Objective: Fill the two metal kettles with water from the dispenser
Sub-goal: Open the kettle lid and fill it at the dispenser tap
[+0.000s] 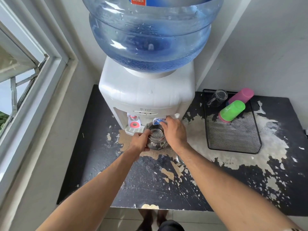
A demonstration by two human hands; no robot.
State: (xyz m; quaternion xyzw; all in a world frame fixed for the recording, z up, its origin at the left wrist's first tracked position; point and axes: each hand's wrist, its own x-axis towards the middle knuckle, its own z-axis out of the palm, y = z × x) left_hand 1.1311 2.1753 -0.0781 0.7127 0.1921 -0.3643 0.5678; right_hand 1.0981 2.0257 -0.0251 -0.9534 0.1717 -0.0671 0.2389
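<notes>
A white dispenser [146, 95] with a big blue water bottle [150, 35] on top stands on a worn black table [150, 185]. A small metal kettle [155, 139], lid off, with a perforated strainer showing inside, sits under the blue tap [158, 121]. My left hand [140, 141] grips the kettle's left side. My right hand [175, 132] rests with its fingers on the blue tap lever. A round metal piece [180, 160], perhaps the lid, lies on the table half hidden under my right forearm. Only one kettle is in view.
A red tap [134, 121] is left of the blue one above a white drip tray [133, 130]. A black mesh tray [233, 130] at the right holds a green cup [232, 110], a pink cup [241, 95] and a glass mug [218, 97]. A window frame [33, 80] stands at the left.
</notes>
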